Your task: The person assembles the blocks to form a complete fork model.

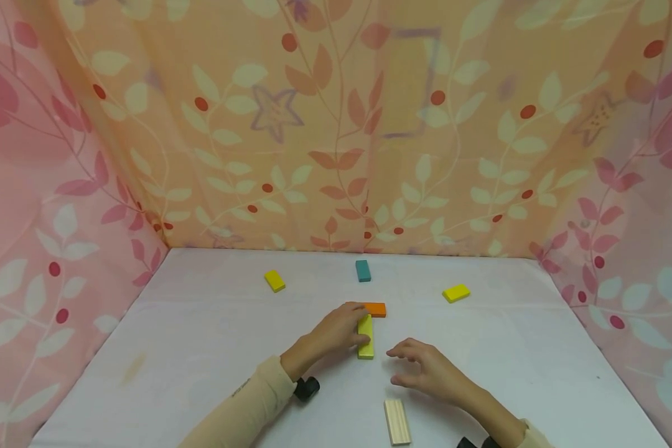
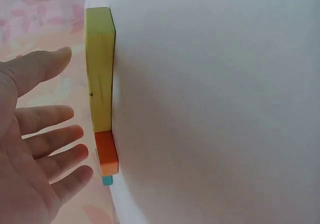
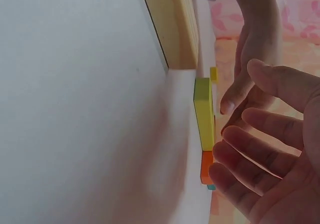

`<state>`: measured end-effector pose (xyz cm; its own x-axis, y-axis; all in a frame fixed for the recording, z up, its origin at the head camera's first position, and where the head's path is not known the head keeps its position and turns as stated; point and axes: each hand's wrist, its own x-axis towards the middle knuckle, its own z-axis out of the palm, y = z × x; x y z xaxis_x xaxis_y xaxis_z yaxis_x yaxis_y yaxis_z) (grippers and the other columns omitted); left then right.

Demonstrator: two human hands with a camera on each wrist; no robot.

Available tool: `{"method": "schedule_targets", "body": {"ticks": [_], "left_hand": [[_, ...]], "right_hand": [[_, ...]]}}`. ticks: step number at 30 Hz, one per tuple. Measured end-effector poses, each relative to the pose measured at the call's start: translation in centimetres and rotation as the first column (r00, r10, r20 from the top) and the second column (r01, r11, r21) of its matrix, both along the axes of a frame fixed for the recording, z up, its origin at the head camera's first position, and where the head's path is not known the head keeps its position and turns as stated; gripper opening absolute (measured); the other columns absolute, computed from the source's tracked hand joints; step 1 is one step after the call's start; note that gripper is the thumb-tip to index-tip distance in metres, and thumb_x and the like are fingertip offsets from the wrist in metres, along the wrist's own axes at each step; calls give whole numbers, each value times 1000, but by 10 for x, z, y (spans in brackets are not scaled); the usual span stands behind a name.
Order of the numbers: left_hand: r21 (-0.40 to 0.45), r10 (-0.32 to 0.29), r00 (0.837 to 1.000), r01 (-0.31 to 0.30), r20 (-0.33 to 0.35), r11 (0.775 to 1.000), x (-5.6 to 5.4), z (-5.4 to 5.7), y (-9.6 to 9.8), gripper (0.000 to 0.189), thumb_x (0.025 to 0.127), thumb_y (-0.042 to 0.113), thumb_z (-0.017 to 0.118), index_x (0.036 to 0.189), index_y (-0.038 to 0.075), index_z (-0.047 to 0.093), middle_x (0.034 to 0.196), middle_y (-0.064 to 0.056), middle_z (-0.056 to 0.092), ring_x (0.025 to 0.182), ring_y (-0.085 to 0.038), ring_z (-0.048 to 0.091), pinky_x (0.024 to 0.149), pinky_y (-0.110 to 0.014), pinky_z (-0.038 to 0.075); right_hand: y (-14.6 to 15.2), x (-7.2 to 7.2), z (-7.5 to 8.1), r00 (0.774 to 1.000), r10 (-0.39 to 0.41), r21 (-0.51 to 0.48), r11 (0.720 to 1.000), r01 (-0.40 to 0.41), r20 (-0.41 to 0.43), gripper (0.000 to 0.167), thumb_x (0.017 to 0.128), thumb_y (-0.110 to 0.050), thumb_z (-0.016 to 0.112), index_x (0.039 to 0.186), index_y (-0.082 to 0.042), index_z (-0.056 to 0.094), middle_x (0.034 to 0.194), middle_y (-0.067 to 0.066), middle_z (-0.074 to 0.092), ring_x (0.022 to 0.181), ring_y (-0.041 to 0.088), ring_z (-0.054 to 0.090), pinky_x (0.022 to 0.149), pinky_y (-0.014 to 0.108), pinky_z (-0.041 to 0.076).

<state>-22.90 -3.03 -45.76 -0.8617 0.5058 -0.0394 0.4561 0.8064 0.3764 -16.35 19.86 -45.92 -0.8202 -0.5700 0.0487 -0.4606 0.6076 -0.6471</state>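
A yellow-green wooden block (image 1: 366,350) lies lengthwise on the white table, its far end meeting an orange block (image 1: 376,309) set crosswise. Over these two reaches my left hand (image 1: 340,326), hiding part of both in the head view. In the left wrist view that hand's fingers (image 2: 60,149) are extended, with a gap between them and the blocks. To the right of the yellow-green block, my right hand (image 1: 425,370) hovers with loosely bent, spread fingers and holds nothing. Nearer the front lies a plain wood block (image 1: 397,423), just below the right hand.
Farther back lie a teal block (image 1: 363,270), a yellow block (image 1: 275,280) on the left and another yellow block (image 1: 456,293) on the right. Floral cloth (image 1: 336,205) walls the table (image 1: 162,348) at the back and both sides.
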Motion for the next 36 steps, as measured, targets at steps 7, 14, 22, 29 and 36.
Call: {"method": "schedule_targets", "body": {"ticks": [7, 14, 22, 29, 36], "left_hand": [[-18, 1, 999, 0, 44, 1000, 0, 0, 0, 61, 85, 36, 75, 138, 12, 55, 146, -6, 50, 132, -22, 49, 111, -39, 42], [-66, -7, 1000, 9, 29, 998, 0, -2, 0, 62, 85, 38, 74, 138, 12, 55, 146, -4, 50, 133, -22, 48, 111, -40, 41], [-80, -18, 1000, 19, 19, 997, 0, -2, 1, 61, 86, 37, 74, 138, 11, 55, 145, -4, 52, 133, -22, 47, 109, -43, 43], [-102, -13, 1000, 15, 23, 995, -2, -4, 0, 61, 86, 39, 72, 138, 12, 55, 145, -3, 51, 135, -21, 46, 111, -43, 41], [-105, -15, 999, 19, 37, 994, -2, -4, 1, 62, 87, 41, 72, 139, 12, 54, 147, -3, 50, 137, -21, 44, 113, -43, 39]], "right_hand": [[1, 18, -6, 993, 56, 7, 998, -56, -107, 45, 83, -42, 74, 114, -9, 70, 110, -4, 66, 100, 13, 63, 88, 30, 54], [-1, 34, -7, 977, 120, 130, 987, -97, -179, 48, 80, -47, 76, 111, -11, 70, 105, -6, 64, 94, 7, 59, 82, 28, 54], [3, 49, -5, 990, 131, 148, 982, -121, -57, 51, 81, -52, 73, 114, -14, 70, 110, -11, 60, 96, 0, 55, 82, 24, 54], [2, 49, -1, 974, 111, 180, 973, -148, 199, 56, 81, -54, 70, 124, -18, 66, 118, -13, 58, 103, 0, 52, 91, 25, 52], [5, 50, -4, 974, 209, 181, 958, -222, 89, 56, 86, -51, 67, 125, -10, 65, 119, -8, 58, 106, 1, 53, 88, 22, 53]]}}
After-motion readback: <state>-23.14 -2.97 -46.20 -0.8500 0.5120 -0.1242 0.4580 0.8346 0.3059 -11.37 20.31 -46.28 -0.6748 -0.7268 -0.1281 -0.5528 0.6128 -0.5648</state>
